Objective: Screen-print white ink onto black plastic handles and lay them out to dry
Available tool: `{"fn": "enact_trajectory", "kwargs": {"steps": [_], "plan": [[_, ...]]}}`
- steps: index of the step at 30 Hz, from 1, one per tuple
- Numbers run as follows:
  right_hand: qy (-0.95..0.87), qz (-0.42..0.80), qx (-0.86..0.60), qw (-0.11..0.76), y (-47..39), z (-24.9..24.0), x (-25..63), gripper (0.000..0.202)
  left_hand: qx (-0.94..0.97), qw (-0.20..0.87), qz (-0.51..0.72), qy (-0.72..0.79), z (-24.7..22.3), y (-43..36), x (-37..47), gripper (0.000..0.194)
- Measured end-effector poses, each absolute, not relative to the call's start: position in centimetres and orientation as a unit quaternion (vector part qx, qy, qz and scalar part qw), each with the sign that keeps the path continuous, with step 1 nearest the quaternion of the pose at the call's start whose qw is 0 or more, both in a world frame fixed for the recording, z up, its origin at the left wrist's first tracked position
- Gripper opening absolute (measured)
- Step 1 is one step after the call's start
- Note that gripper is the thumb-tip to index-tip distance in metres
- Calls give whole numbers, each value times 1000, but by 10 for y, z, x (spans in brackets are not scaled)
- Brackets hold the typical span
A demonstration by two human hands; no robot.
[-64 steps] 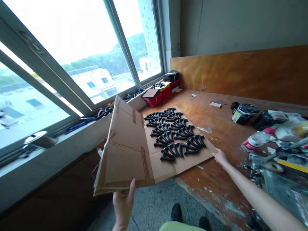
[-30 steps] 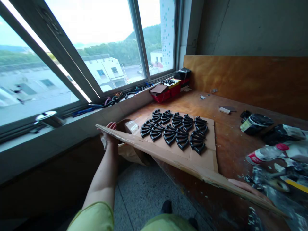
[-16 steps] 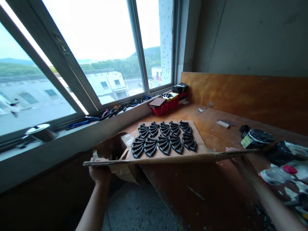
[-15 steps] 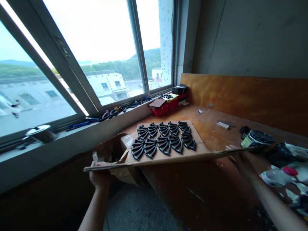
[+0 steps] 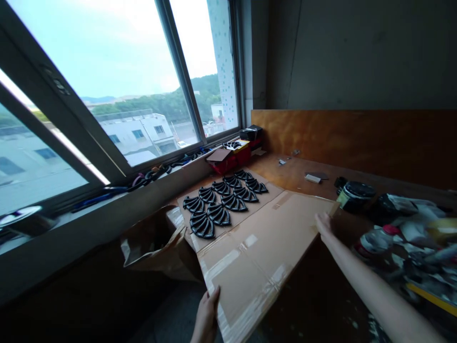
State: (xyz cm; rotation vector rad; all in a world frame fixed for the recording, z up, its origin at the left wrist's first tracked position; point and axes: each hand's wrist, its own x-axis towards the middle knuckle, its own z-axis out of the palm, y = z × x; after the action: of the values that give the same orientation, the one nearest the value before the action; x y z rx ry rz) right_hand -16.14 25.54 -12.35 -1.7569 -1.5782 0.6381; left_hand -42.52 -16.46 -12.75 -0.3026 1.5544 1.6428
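Holding a large flattened cardboard sheet [image 5: 260, 247] by two edges, the person is carrying a load of black curved parts [image 5: 221, 200] on its far half; the sheet is hanging level over the corner of the wooden bench [image 5: 303, 166], near end jutting past the edge above a crumpled brown bag [image 5: 157, 247]. Left hand [image 5: 207, 314] is pinching the near corner, thumb on top, fingers underneath; right hand [image 5: 323, 224] is curling round the right edge, fingers hidden below. Judging this as the shifting stage; any further move is calling for a level sheet so nothing slides. Counting: one sheet, one bag, nine fan-shaped clusters of parts as far as they are separating, single pieces too small to tally
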Motion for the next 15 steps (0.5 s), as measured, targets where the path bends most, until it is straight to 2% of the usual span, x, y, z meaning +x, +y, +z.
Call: {"fn": "enact_trajectory", "kwargs": {"steps": [4, 6, 9, 15], "plan": [[-674, 225, -692, 130, 177, -176, -163, 57, -123, 478, 603, 627, -143, -158, -384, 37], [-708, 216, -670, 52, 146, -191, -162, 58, -116, 493, 581, 637, -149, -152, -359, 40], [-725, 212, -655, 7, 117, -201, -153, 62, -106, 514, 562, 639, -157, -142, -322, 41], [-715, 225, -661, -26, 87, -200, -129, 67, -81, 528, 531, 658, -176, -145, -276, 44]]}}
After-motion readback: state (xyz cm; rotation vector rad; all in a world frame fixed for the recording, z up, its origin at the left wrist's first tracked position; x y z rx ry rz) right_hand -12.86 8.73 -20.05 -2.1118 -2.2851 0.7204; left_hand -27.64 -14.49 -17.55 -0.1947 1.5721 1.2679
